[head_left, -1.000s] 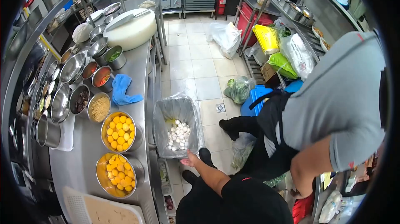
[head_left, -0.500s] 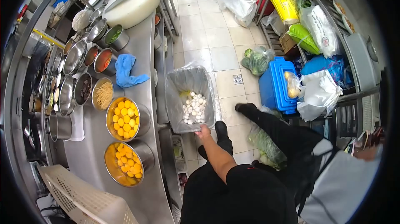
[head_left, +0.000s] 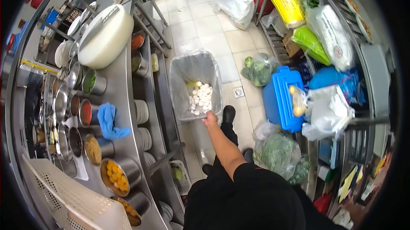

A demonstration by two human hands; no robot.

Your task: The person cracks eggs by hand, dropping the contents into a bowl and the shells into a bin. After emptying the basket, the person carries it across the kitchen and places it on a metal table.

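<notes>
My right hand (head_left: 209, 119) is closed over the near rim of a grey plastic bin (head_left: 177, 89) lined with a clear bag. White eggshells (head_left: 201, 98) lie inside the bin, along with some yellowish liquid. My left hand is out of view. At the lower left, a cream perforated plastic basket (head_left: 70, 193) tilts close to the camera; what supports it is hidden. Beside it on the steel counter stands a metal pot of egg yolks (head_left: 116, 175). A second pot of yolks (head_left: 128, 208) is partly covered by the basket.
A blue cloth (head_left: 110, 121) and a big round white block (head_left: 104, 37) sit on the counter (head_left: 121, 84). Stacked plates (head_left: 142, 111) line the shelf below. To the right are a blue lidded box (head_left: 284, 97) and bagged green vegetables (head_left: 277, 151). A white bag (head_left: 236, 5) lies ahead.
My right hand and the bin have moved forward along the floor. The counter has slid back in view, while the basket stays near me. The other person at right has left the view.
</notes>
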